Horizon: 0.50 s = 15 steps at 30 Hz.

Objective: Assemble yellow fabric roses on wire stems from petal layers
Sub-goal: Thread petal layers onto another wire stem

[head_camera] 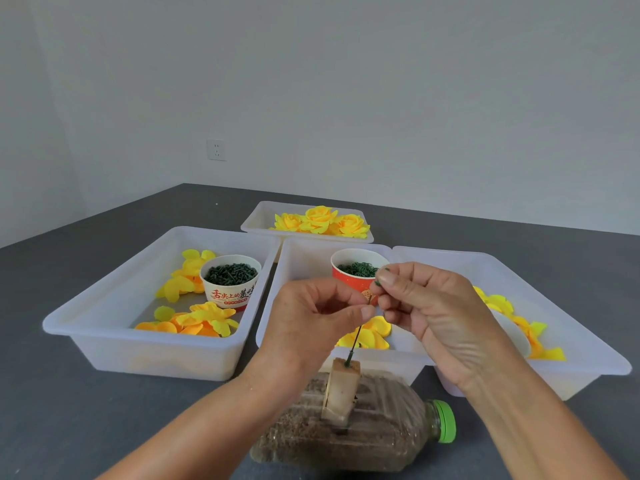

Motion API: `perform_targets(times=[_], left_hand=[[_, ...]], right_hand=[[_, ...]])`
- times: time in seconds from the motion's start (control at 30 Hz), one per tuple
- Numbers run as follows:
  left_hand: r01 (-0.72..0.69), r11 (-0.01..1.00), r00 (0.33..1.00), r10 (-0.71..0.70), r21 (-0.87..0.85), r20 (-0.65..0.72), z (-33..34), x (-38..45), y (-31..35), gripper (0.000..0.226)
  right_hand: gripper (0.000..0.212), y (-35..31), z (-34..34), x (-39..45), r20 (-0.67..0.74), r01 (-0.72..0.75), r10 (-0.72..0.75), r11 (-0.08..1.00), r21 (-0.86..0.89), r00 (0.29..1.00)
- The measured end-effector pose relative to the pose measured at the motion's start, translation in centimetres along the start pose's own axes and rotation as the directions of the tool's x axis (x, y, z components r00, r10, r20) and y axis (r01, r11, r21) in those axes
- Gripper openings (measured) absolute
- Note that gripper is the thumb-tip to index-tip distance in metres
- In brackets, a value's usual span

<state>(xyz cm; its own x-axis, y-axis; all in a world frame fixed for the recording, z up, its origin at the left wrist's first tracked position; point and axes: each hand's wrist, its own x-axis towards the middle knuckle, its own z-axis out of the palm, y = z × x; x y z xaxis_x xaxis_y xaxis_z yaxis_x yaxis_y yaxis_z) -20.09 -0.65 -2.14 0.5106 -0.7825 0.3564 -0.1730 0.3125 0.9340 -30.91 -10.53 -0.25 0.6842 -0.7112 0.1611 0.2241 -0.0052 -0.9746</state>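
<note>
Threading a ring onto the wire stem. The wire stem [354, 341] stands nearly upright, its foot stuck in a tan block [341, 389] that sits on a sand-filled bottle [349, 427] lying on its side at the near edge of the bench [86, 410]. The left hand [311, 320] pinches the stem's top between thumb and forefinger; the right hand [429, 306] pinches small green rings [379, 277] at its fingertips, just beside the stem's tip. To do this step well, the left hand should probably steady the wire just below its tip, leaving the end bare, while the right presents one ring square to the wire and slides it down; a tilted ring is likely to snag. Loose petal layers [194, 323] lie in the left bin [104, 341], more petals [367, 336] in the middle bin [298, 258] behind the stem, and the finished roses [322, 220] in the far bin [256, 220]. The red cup [349, 282] holds spare rings.
</note>
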Motion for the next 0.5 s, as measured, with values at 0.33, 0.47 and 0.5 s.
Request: perform_targets(times=[0.33,0.47,0.5], left_hand=[[-0.001,1.0,1.0,0.001,-0.017,0.007,0.09,-0.01,0.11,0.016],[0.006,1.0,1.0,-0.006,-0.011,0.006,0.14,-0.08,0.14,0.017],[0.006,1.0,1.0,-0.006,-0.002,0.002,0.14,-0.09,0.12,0.017]], right_hand=[[0.016,0.45,0.2,-0.15,0.044,0.071,-0.066,0.99,-0.126,0.997],[0.029,0.73,-0.11,-0.15,0.046,0.064,-0.059,0.99,-0.122,0.997],[0.03,0.78,-0.18,-0.14,0.047,0.058,-0.053,0.992,-0.115,0.998]])
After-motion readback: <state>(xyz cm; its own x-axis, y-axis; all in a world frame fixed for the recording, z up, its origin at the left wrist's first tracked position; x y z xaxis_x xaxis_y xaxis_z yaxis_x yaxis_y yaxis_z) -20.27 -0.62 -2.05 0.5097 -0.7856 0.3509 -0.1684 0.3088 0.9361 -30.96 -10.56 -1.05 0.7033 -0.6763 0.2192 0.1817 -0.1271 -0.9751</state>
